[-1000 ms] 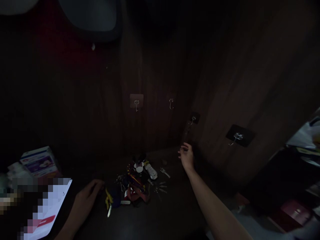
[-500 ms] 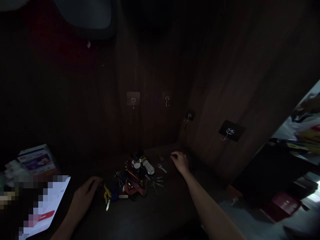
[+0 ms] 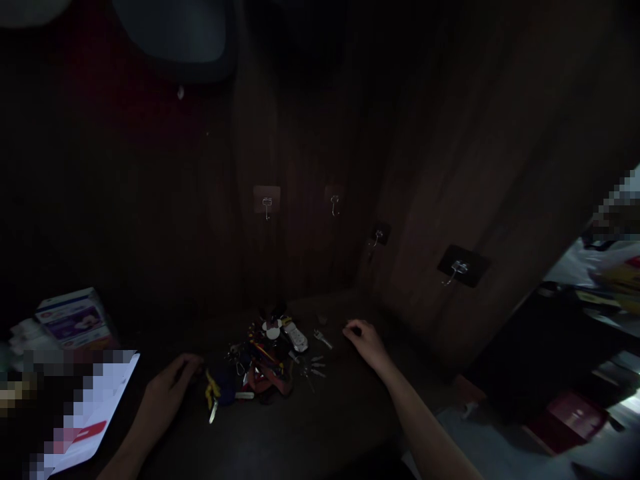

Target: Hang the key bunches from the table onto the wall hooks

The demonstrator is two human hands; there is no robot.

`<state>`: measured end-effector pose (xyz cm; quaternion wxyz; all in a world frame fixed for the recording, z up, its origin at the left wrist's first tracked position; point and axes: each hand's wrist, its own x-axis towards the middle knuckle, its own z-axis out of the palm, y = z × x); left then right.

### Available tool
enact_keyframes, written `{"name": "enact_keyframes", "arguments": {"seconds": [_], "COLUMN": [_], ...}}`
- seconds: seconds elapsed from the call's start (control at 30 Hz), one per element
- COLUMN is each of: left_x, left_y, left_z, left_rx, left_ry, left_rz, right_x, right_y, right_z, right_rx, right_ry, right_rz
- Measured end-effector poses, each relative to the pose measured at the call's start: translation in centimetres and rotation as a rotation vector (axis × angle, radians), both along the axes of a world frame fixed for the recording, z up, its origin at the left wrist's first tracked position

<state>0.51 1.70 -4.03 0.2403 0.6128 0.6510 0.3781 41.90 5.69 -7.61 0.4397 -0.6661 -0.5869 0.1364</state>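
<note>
left hand (image 3: 169, 393) low by the table (image 3: 310, 433), just left of a yellow cord (image 3: 212, 389) with a bright key (image 3: 213, 412) below. fingers bent; too dark to know if spread apart or pinching something in that grip. right hand (image 3: 366, 341) to the right of the heap of keys and straps (image 3: 265, 358), near a loose key (image 3: 323, 339). thumb and finger curled in close together; no way to know about anything tiny inside this grip. heap in the middle, on the table, between both hands. in the heap: a pale fob with buttons (image 3: 296, 338), a white tag with round ears (image 3: 273, 329), a reddish strap (image 3: 273, 383). just right of the heap, a fan of keys (image 3: 319, 366). on the dark back wall (image 3: 300, 260), two shiny hooks (image 3: 267, 203); on the side wall (image 3: 435, 200), two more hooks (image 3: 459, 268). far left, a purple and white box (image 3: 86, 320) behind a bright slab (image 3: 107, 397).
</note>
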Motion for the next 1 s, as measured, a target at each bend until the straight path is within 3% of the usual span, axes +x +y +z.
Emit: {"name": "enact_keyframes", "arguments": {"seconds": [0.17, 0.43, 0.67, 1.0], "left_x": [0.2, 0.4, 0.2, 0.3], "left_y": [-0.2, -0.3, -0.2, -0.3], "left_z": [0.2, 0.1, -0.3, 0.1], "left_rx": [0.019, 0.008, 0.032, 0.021], "left_ry": [0.006, -0.012, 0.020, -0.021], "left_rz": [-0.006, -0.017, -0.029, -0.020], "right_x": [-1.0, -3.9, -5.4, -7.2], "right_y": [-1.9, -4.1, -4.4, -4.8], "right_z": [0.7, 3.9, 4.0, 4.1], "right_rx": [-0.014, -0.050, -0.069, -0.090], "right_ry": [0.134, 0.880, 1.349, 1.277], "right_rz": [0.026, 0.110, 0.311, 0.361]}}
